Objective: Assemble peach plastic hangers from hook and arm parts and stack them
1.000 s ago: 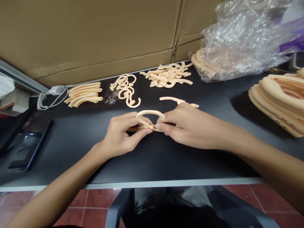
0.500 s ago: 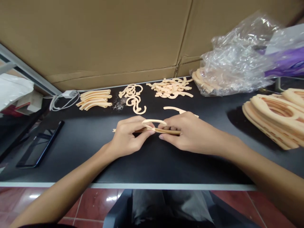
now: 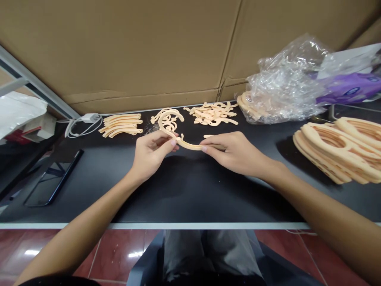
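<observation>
Between my hands, over the table, is a pale wooden hook piece [image 3: 190, 146], its round hook curling upward at the left and a slim curved arm running right. My left hand [image 3: 149, 157] pinches it between thumb and fingers near the foot of the hook. The thumb and fingers of my right hand [image 3: 235, 150] are closed on the right end of the arm. Whether it is one part or joined parts, I cannot tell. Just behind my right hand, the tip of another pale wooden piece [image 3: 208, 136] shows; the rest is hidden.
At the back lie a row of curved wooden strips [image 3: 122, 124], small hooked pieces [image 3: 169, 126] and a heap of branched pieces [image 3: 216, 113]. A plastic bag [image 3: 285, 91] and stacked oval wooden frames [image 3: 324, 147] stand right. A phone [image 3: 53, 178] and white cable [image 3: 70, 129] lie left.
Both hands have moved up and away from the table's front edge. The hook piece has turned, so its round hook now faces the camera more openly, and my hands are farther apart.
</observation>
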{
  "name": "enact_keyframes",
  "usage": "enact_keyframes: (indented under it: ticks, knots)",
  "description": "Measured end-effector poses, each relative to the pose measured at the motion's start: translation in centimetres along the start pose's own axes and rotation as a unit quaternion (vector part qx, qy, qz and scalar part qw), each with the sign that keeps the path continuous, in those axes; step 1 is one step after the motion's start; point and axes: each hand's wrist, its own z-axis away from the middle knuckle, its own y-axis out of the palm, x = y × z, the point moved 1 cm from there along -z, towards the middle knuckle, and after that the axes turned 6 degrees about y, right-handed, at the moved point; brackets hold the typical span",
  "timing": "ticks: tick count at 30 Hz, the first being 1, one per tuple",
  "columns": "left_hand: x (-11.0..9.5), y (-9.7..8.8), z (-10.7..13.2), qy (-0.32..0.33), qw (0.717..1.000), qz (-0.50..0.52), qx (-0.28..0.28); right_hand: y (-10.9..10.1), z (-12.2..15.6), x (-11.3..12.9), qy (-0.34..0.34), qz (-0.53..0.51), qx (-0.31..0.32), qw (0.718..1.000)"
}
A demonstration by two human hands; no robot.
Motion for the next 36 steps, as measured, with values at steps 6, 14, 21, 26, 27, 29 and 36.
enact_keyframes:
  ticks: [6, 14, 21, 26, 27, 29, 36]
  knots:
    - [0.0, 0.0, -0.1, -0.012, 0.999, -0.017, 0.037, 0.4, -0.2, 0.2, 0.009, -0.094, 0.033, 0.995]
    - [-0.3, 0.2, 0.2, -0.075, 0.993, -0.009, 0.091, -2.6, -1.3, -3.0, 0.098, 0.071, -0.109, 0.987]
    - [-0.3, 0.5, 0.8, 0.020, 0.973, -0.188, 0.135, -1.7, -1.6, -4.3, 0.083, 0.126, -0.026, 0.988]
    - [-1.1, 0.2, 0.6, 0.093, 0.949, -0.254, 0.161, -1.3, -1.7, -4.3, 0.040, 0.115, -0.026, 0.992]
    - [-1.1, 0.2, 0.6, 0.084, 0.949, -0.253, 0.168, -1.3, -1.6, -4.3, 0.027, 0.111, -0.029, 0.993]
    - [-1.0, 0.1, 0.5, 0.062, 0.945, -0.263, 0.182, -1.3, -1.5, -4.4, 0.011, 0.103, -0.038, 0.994]
    - [-0.4, -0.3, 0.4, 0.062, 0.912, -0.354, 0.195, -1.8, -1.5, -4.1, 0.085, 0.065, -0.059, 0.992]
